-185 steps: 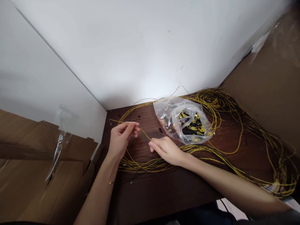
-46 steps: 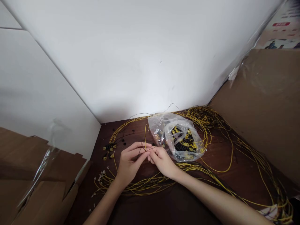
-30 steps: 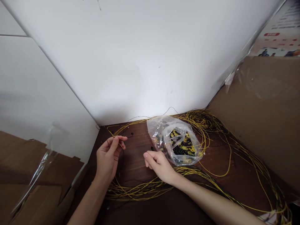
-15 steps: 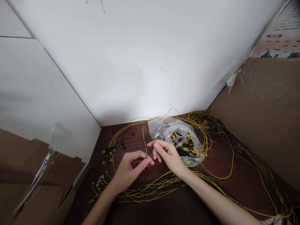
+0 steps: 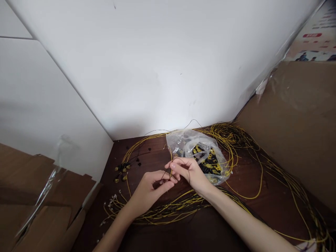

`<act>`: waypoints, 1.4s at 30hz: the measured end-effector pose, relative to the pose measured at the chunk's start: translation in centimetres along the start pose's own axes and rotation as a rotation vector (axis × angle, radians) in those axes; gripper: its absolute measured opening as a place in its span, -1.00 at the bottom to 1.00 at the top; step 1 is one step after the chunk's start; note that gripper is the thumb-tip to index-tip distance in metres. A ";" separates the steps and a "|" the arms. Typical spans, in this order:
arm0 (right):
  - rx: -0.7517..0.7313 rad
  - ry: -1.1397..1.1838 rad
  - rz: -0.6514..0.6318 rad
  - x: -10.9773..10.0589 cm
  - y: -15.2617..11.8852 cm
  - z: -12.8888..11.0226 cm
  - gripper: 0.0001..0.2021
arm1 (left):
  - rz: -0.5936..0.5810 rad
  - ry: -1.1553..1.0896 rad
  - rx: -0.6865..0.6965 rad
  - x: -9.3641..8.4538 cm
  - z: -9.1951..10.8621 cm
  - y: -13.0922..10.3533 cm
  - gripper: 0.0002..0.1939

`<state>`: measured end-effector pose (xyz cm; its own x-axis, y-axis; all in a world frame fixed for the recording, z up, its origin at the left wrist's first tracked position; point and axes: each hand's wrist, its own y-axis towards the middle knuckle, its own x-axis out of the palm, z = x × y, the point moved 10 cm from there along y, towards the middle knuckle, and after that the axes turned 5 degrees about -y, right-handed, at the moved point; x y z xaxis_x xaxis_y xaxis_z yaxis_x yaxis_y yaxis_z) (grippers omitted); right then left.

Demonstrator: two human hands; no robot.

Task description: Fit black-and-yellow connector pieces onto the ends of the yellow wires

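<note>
My left hand point(image 5: 151, 189) and my right hand point(image 5: 187, 171) meet over a dark wooden table point(image 5: 210, 231). Between their fingertips they pinch a thin yellow wire point(image 5: 170, 159) whose free end stands up, and a thin black wire point(image 5: 188, 171) that loops over my right hand. Just right of my right hand lies a clear plastic bag point(image 5: 199, 154) filled with small black and yellow connectors. A bundle of yellow wires point(image 5: 170, 210) lies on the table under my wrists.
Several small black and yellow connectors point(image 5: 122, 169) lie loose at the table's left. More yellow wire coils point(image 5: 231, 134) spread along the back and right. Cardboard point(image 5: 296, 126) stands at the right, cardboard boxes point(image 5: 39, 203) at the left, a white wall behind.
My hands were apart one second ago, the left one out at the table's left. They have come together in front of the bag, and both now pinch the yellow and black wires.
</note>
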<state>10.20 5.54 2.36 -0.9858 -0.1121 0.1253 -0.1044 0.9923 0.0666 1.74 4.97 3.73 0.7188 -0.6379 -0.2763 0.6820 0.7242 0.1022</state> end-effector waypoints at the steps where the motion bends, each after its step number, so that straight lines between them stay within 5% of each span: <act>1: 0.001 0.021 0.045 -0.5 0.1 0.1 -0.74 | 0.034 -0.036 -0.010 -0.4 -0.2 0.1 -0.82; 8: -0.061 0.142 0.269 -3.5 0.3 0.0 -0.73 | 0.408 -0.301 -0.080 -4.4 -2.1 -0.6 -0.81; 13: -0.087 0.169 0.311 -4.2 0.3 -0.4 -0.76 | 0.539 -0.530 -0.125 -5.6 -3.6 -1.0 -0.81; 24: -0.097 0.235 0.348 -5.3 0.3 -1.2 -0.80 | 0.564 -0.871 -0.153 -5.8 -5.1 -0.8 -0.81; 42: -0.071 0.339 0.349 -5.5 0.6 -0.4 -0.83 | 0.486 -1.429 -0.022 -6.3 -4.0 -0.6 -0.83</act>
<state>15.58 6.75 2.10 -0.8606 0.2036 0.4668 0.2452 0.9690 0.0295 -3.68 9.62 1.56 0.3991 -0.0433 0.9159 0.3529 0.9292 -0.1098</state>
